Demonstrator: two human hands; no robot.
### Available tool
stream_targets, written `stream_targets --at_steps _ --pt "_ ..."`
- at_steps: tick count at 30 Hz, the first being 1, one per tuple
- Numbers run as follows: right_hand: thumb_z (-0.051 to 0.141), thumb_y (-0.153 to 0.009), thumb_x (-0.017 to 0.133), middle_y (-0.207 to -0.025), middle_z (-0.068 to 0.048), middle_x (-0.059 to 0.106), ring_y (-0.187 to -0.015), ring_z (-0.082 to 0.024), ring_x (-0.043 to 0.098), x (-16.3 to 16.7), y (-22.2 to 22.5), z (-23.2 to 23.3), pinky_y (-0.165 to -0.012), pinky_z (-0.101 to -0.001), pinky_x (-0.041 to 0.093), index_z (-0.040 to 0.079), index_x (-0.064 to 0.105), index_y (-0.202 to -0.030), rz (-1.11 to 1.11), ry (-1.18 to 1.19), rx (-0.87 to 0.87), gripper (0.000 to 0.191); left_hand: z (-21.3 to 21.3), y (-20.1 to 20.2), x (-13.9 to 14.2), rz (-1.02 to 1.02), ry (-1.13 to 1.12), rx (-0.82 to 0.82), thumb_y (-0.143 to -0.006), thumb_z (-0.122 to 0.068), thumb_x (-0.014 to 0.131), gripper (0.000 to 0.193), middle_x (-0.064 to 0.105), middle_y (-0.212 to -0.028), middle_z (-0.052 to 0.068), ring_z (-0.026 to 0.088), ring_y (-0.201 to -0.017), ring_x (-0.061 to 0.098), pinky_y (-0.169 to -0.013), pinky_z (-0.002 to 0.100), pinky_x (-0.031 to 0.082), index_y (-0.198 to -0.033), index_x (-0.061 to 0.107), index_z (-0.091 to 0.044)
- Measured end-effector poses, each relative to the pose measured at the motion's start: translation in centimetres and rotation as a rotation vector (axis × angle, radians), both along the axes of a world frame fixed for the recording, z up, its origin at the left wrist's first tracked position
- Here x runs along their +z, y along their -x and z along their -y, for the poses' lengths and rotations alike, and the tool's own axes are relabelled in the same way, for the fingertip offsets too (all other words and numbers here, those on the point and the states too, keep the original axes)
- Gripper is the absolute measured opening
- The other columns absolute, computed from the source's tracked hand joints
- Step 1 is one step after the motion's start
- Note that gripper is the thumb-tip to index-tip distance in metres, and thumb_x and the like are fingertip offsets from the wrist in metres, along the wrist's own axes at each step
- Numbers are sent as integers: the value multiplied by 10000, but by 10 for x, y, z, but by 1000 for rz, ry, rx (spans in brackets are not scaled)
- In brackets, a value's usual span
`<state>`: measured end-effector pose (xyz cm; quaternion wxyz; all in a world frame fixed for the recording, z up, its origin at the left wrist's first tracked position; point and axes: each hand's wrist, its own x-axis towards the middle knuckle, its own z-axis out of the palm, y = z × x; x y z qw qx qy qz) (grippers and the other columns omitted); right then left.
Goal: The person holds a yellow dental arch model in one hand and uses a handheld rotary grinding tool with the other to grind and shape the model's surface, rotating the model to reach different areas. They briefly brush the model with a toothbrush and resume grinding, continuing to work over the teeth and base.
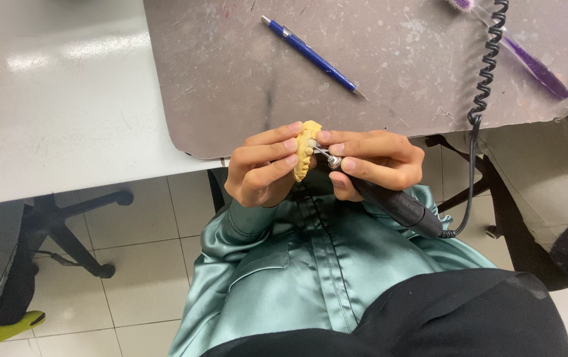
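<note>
My left hand [261, 168] grips a yellow dental cast of a row of teeth [304, 151], held on edge just below the table's front edge. My right hand [376, 158] holds a black rotary handpiece [400, 208] like a pen. Its metal bur [320, 152] touches the cast's right side. A black coiled cord [486, 73] runs from the handpiece's rear up across the mat.
A grey-brown work mat [363, 66] lies on the white table [52, 99]. On the mat are a blue pencil [314, 56] and a purple toothbrush [528, 59]. Below are my green satin shirt [297, 264], a tiled floor, and an office chair base [79, 238] at left.
</note>
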<state>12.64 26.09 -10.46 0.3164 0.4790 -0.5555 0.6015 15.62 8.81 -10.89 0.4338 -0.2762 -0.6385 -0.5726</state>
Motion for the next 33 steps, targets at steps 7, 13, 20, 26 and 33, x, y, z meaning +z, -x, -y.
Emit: stream_targets --at_steps 7,13,20,26,33 --pt "-35 -905 758 -1085 -241 628 -1005 -426 738 1 -1 -2 -855 -432 687 -57 595 -1099 6 -48 12 254 0 0 1 2 -5 -7 -749 114 906 413 605 -1089 141 350 -1088 715 -915 376 681 -1022 611 19" --pt "-23 -916 729 -1088 -220 613 -1015 -408 750 -2 -4 -3 -864 -433 688 -50 593 -1101 65 25 12 232 -1 -2 1 31 -19 -21 -770 103 895 397 612 -1088 140 352 -1079 725 -886 366 640 -1033 611 16" --pt "-31 -904 757 -1074 -231 633 -1007 -421 739 -3 -1 -3 -858 -446 683 -55 601 -1095 20 -11 17 248 -1 -2 -1 33 -34 -14 -772 83 897 395 611 -1086 138 351 -1080 724 -896 369 686 -1036 613 8" --pt "-28 -899 774 -1076 -226 634 -1009 -413 744 0 -1 -3 -853 -442 687 -53 606 -1090 18 -30 3 256 -1 -1 -2 24 -27 1 -772 86 902 395 613 -1085 137 348 -1076 727 -891 370 689 -1032 615 9" --pt "-35 -898 773 -1070 -229 638 -992 -419 746 0 0 -4 -804 -416 696 -52 605 -1083 -6 -37 4 250 -1 1 -3 7 -21 0 -779 75 895 380 616 -1081 139 348 -1069 729 -874 369 658 -1029 617 11"
